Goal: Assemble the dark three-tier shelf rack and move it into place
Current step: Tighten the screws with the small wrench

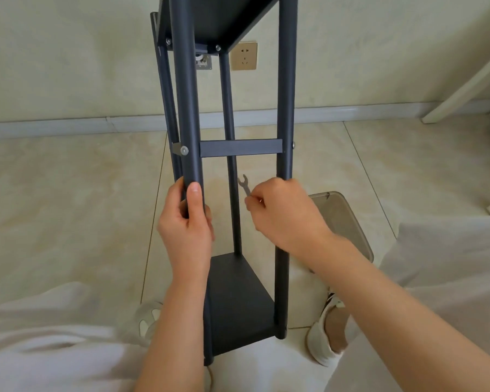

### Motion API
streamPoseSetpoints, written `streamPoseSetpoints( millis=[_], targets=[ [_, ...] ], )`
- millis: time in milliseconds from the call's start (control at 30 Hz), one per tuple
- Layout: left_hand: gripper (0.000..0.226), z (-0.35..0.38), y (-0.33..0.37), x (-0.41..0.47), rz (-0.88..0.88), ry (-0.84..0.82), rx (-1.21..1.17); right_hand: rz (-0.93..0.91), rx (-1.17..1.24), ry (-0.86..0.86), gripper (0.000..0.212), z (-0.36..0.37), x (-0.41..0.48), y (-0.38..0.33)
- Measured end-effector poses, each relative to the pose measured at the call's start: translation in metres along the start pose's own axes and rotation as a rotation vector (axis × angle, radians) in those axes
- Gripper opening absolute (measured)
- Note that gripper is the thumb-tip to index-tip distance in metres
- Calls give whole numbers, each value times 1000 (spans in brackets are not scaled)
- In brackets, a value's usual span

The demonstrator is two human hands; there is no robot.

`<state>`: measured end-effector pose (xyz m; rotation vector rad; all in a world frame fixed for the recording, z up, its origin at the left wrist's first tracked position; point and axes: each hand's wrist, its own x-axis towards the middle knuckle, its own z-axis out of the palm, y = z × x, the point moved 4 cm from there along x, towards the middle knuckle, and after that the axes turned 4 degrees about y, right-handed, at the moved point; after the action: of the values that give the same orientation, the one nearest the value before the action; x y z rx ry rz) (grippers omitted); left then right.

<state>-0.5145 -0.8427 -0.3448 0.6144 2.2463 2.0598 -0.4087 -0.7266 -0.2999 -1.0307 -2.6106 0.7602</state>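
My left hand (188, 222) is wrapped around one post of the rack (239, 292) standing on the floor between my feet, my right hand (283, 213) pinches a little wrench (244, 185) beside another post.

Soft even daylight, wide-angle bowing, slight blur

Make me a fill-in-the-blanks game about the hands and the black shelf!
1. The right hand pinches a small metal ____.
2. The left hand grips a post of the shelf rack, its ____ lying along the front of the post.
3. The beige socket is set in the ____ behind the rack.
Missing words: wrench; thumb; wall.
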Motion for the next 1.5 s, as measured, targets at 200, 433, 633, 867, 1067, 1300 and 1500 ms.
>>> streamPoseSetpoints(
  millis=[200,433,633,867,1067,1300,1500],
  targets=[
    [51,-3,-3,-2,-32,2,-34,65,48,17,23,-85,23,5],
    [55,-8,-2,-4,-77,2,-53,154,142,-65,15,-105,60,24],
    [63,-5,-1,-10,-65,-33,-28,138,387,-9,17,-104,72,17],
    [30,-6,-3,-13,-63,-29,21,188,763,-21,17,-107,85,7],
    [32,-15,-5,-11,-58,21,16,166,924,13,21,-107,80,-2],
    [5,-20,-16,-12,-118,29,-34,14,969,-35,23,-111,61,-19],
    [44,-20,-16,-8,-59,32,3,-48,1006,-83,17,-113,58,-26]
  ],
)
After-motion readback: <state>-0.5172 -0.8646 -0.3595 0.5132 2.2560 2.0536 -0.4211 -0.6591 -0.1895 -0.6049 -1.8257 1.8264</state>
